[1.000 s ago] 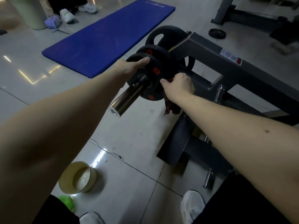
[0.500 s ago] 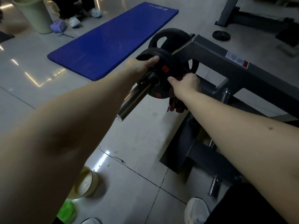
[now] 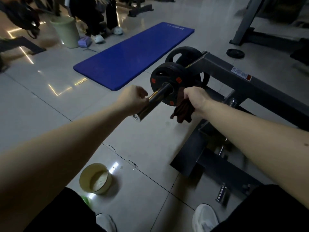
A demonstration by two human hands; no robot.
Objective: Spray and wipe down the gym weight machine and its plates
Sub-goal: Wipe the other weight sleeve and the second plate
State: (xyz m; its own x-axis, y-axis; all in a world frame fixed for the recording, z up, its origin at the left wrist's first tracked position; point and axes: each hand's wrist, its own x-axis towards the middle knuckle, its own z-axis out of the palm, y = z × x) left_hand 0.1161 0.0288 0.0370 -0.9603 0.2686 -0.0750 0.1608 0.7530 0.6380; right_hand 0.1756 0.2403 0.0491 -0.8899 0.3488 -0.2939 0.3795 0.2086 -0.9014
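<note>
Black weight plates (image 3: pixel 164 77) with red marks sit on the chrome sleeve (image 3: pixel 151 102) of a grey weight machine (image 3: pixel 237 77). A larger black plate (image 3: pixel 179 55) stands behind them. My right hand (image 3: pixel 194 97) grips a dark brown cloth (image 3: pixel 182 111) against the lower right face of the front plate; the cloth hangs below my fist. My left hand (image 3: pixel 133 99) is curled beside the chrome sleeve, touching its left side. Whether its fingers wrap the sleeve is hidden.
A cream bowl (image 3: pixel 95 179) with liquid stands on the tiled floor near my left knee, a green object (image 3: pixel 87 200) beside it. A blue mat (image 3: pixel 132 55) lies beyond. A pale bucket (image 3: pixel 66 30), people's legs and a loose plate (image 3: pixel 235 53) sit farther off.
My left hand came off the top rim of the front plate and dropped to the chrome sleeve. My right hand with the cloth stayed at the plate's lower right. The camera tilted up.
</note>
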